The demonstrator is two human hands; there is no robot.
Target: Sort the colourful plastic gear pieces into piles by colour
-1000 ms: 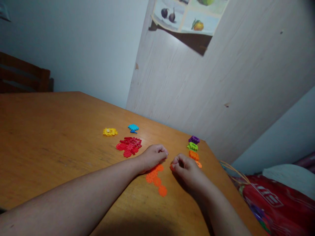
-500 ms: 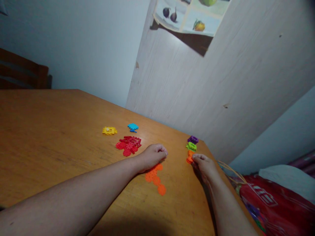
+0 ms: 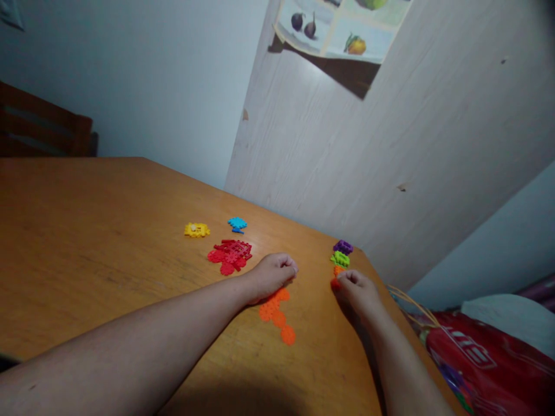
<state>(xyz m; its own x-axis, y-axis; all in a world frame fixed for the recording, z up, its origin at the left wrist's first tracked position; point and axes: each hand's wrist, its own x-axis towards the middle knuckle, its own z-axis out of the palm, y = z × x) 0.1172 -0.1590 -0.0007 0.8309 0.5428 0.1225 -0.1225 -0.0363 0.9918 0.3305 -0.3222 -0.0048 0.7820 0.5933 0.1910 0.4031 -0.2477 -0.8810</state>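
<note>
My left hand [image 3: 272, 275] rests curled on the wooden table [image 3: 95, 242], its fingers closed, over the top of a flat patch of loose orange pieces [image 3: 276, 316]. My right hand [image 3: 358, 290] is at the table's right edge, fingers pinched on an orange piece [image 3: 336, 277] at the near end of a short row. That row continues away from me with a green stack [image 3: 340, 259] and a purple stack [image 3: 343, 247]. A red pile [image 3: 230, 256], a yellow piece [image 3: 196, 230] and a blue piece [image 3: 237, 223] lie further left.
A pale wood-grain panel [image 3: 347, 150] with a fruit poster [image 3: 342, 26] stands behind the table. A dark wooden chair back [image 3: 43, 130] is at far left. A red cloth [image 3: 472, 361] and white pillow [image 3: 511, 320] lie beyond the table's right edge.
My right hand has moved from near my left hand out to the right, carrying an orange piece to the near end of the coloured row. My left hand has stayed put.
</note>
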